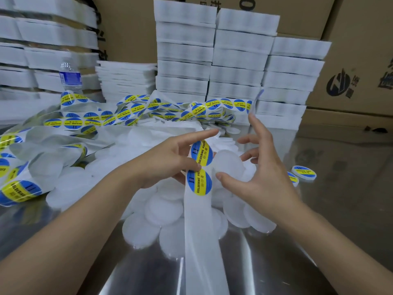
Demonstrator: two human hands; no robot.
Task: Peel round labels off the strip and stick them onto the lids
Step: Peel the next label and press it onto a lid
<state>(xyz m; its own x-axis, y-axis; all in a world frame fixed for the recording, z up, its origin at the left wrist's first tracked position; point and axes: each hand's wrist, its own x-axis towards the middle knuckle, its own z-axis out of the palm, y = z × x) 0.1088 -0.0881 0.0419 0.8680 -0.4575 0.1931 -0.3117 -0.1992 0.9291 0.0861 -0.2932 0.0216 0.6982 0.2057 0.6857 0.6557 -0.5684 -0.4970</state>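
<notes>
**Fig.: lid fetched, peel not yet begun.** Left hand (168,160) pinches the strip (197,231), thumb pressed between two round labels, upper label (202,153) and lower label (198,182), w/ index finger straight out above them. Right hand (261,179) grips one blank lid (228,165) by its rim, thumb in front, fingers behind, index raised free. This lid sits just beside the upper label. Whether that label's edge is lifted yet, I cannot tell. Bare backing trails down over the lid pile (165,209) on the steel desk (319,231). Labelled lids (304,171) lie off to the right. Next move, by my reading: lift the upper label's edge, centre it on the lid & press flat w/o creasing.
</notes>
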